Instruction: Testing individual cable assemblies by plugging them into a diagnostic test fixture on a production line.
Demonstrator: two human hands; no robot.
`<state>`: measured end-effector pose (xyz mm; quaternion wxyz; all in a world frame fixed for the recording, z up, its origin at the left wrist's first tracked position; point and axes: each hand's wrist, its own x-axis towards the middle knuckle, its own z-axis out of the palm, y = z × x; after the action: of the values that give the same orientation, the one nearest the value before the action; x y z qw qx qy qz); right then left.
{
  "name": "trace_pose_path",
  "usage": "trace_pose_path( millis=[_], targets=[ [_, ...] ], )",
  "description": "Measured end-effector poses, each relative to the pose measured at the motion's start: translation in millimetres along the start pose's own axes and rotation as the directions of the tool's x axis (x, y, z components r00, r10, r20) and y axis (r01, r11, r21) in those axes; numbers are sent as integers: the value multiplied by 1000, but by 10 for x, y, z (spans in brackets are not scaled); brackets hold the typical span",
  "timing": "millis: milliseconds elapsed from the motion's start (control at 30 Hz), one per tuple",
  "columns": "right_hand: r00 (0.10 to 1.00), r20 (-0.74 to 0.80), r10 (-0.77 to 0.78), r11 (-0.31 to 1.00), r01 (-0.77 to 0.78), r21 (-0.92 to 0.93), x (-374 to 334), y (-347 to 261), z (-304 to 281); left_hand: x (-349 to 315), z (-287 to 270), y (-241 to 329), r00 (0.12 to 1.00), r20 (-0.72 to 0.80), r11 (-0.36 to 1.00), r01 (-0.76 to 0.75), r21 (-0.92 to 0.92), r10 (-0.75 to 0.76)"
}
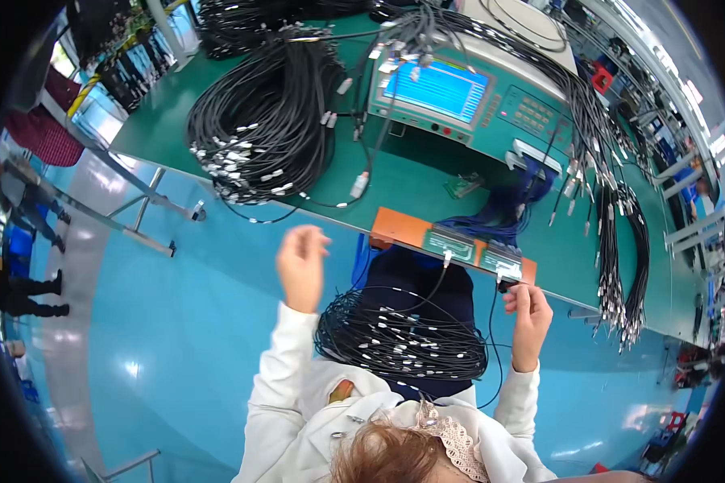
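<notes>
My left hand point(301, 270) is raised in the air left of the orange board point(400, 227), its fingers curled in with nothing visible between them. At the board's right end, the fingertips of my right hand point(530, 322) are closed at a black cable plug point(505, 285), just below the right green circuit board point(501, 259). A thin black cable hangs down from there. Another cable's white plug point(448, 258) sits at the left green circuit board point(449, 243). On my lap lies a coil of black cables point(403, 342) with white tags.
A tester point(435, 88) with a blue screen stands on the green table point(411, 179). Dark blue wires point(495, 211) run from it to the circuit boards. A big black cable bundle point(266, 121) lies left; more cables point(620, 258) hang over the right edge. People stand at far left.
</notes>
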<state>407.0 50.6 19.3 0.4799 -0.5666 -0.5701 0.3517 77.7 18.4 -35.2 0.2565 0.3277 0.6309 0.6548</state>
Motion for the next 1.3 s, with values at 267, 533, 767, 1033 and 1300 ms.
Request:
trace_pose_path(
  millis=[267, 533, 767, 1033, 1300],
  targets=[
    [720, 663, -206, 968, 250, 28, -116, -757, 1014, 984, -975, 842, 766, -170, 652, -381, 655, 619],
    [602, 769, -213, 968, 238, 82, -347, -810, 1282, 1333, -1236, 1103, 719, 221, 300, -521, 800, 659],
    [670, 737, -88, 767, -427, 480, 19, -952, 1760, 175, -695, 1359, 559, 352, 249, -733, 633, 751],
    [440, 894, -83, 380, -815, 437, -136, -875, 1723, -671, -595, 609, 928, -371, 990, -30, -137, -23],
    [257, 949, -185, 906, -330, 266, -668, -505, 1016, 588, -1159, 194, 817, 557, 616, 518, -594, -150]
  ],
)
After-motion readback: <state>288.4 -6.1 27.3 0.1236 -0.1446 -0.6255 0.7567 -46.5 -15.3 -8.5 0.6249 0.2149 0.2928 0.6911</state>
